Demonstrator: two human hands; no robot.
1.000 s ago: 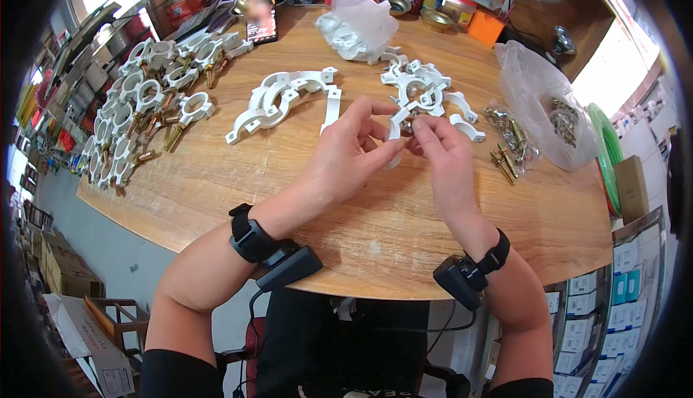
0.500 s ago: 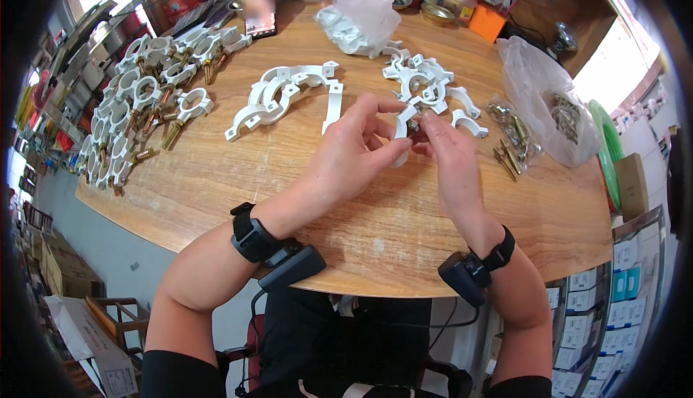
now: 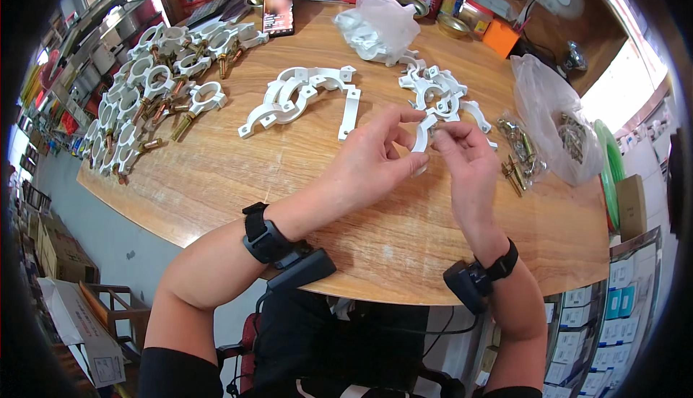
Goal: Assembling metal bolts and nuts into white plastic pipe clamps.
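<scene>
My left hand (image 3: 372, 151) pinches a white curved half of a pipe clamp (image 3: 421, 136) between thumb and fingers, holding it above the table. Close to the clamp half's upper end, my right hand (image 3: 469, 158) has its thumb and forefinger pressed together; a small thing at their tips is too little to make out. Beyond both hands lies a heap of white clamp pieces (image 3: 434, 93). Several larger white half rings (image 3: 296, 94) rest left of it. At the far left are many joined pipe clamps (image 3: 158, 79) with brass-coloured anchor bolts (image 3: 183, 125) attached.
Loose anchor bolts (image 3: 515, 175) lie right of my right hand, beside a clear bag of bolts (image 3: 521, 141). A larger plastic bag (image 3: 552, 109) holds small metal parts. Farther back stand a white-filled plastic bag (image 3: 377, 26), a phone (image 3: 279, 11) and an orange box (image 3: 500, 38).
My right fingers have curled more and drawn slightly away from the clamp half, which my left hand still holds. The whole view has shifted, so the table's things appear farther right.
</scene>
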